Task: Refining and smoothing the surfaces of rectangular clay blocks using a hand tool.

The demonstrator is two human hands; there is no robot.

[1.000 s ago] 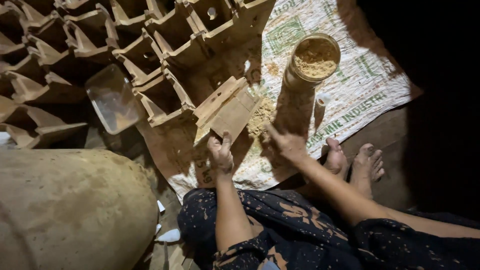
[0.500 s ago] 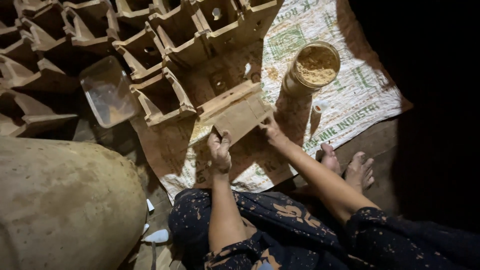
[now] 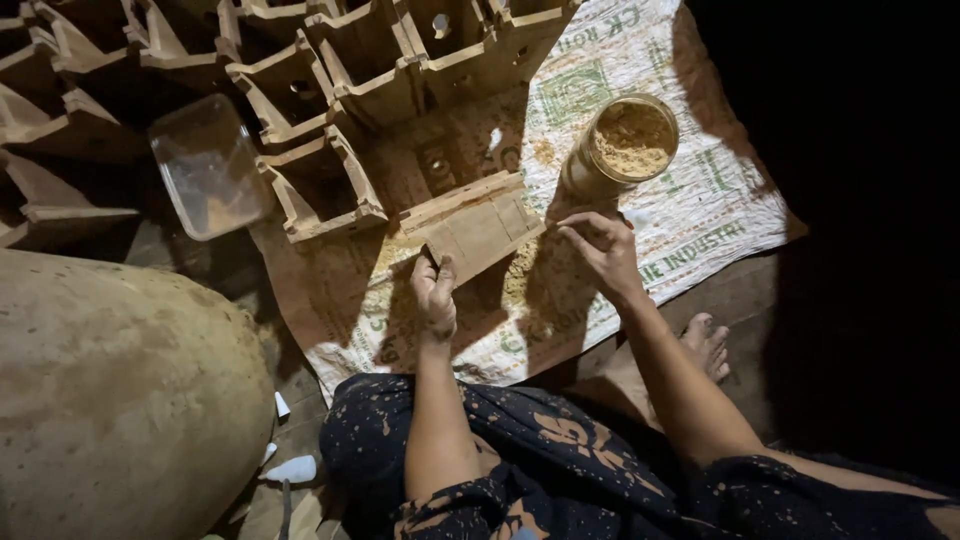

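Flat clay slab (image 3: 478, 228) lies at frame centre on a printed woven sack (image 3: 640, 240) spread over the floor, tilted with its upper edge towards the moulded clay pots. Left hand (image 3: 435, 293) sits at the slab's lower left corner, fingers clamped on that edge. Right hand (image 3: 603, 250) hovers just right of the slab, apart from it, fingertips pinched together; whether they hold anything cannot be told. Jar of tan powder (image 3: 625, 145) stands upright on the sack, upper right of the hands, near the right hand. Loose powder lies on the sack below the slab. Rows of square clay pots (image 3: 320, 180) fill the upper left. Clear plastic tub (image 3: 205, 165) lies among them. Large rounded clay mass (image 3: 120, 400) occupies the lower left.
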